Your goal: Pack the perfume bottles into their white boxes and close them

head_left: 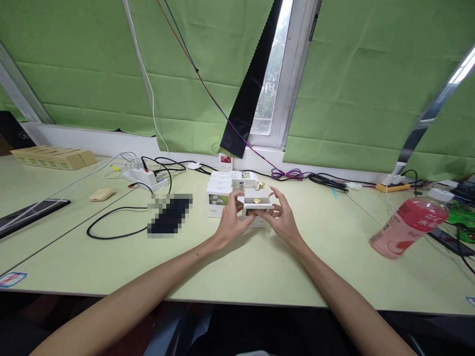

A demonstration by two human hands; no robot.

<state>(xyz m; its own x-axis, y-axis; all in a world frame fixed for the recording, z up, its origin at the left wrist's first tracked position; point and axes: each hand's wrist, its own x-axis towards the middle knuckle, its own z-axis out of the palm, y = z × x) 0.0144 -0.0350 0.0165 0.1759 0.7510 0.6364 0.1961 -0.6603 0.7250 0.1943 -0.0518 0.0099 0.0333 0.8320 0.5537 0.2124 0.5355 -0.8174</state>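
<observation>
Both my hands meet at the middle of the pale green table (260,267), around a small white box (257,203) with a gold round cap showing on its top. My left hand (232,217) grips the box's left side with curled fingers. My right hand (282,215) holds its right side, fingers bent over the top edge. Just behind and to the left stands a cluster of similar small white boxes (218,195), some printed with flower pictures. A small bottle with a gold cap (261,186) sits behind the held box.
A pink drink bottle (408,222) stands at the right. A power strip (143,177) with cables lies at the back left, beside a dark blurred object (169,215). Tan cartons (52,157) and a dark tablet (29,211) sit at far left. More cables (326,180) run under the window.
</observation>
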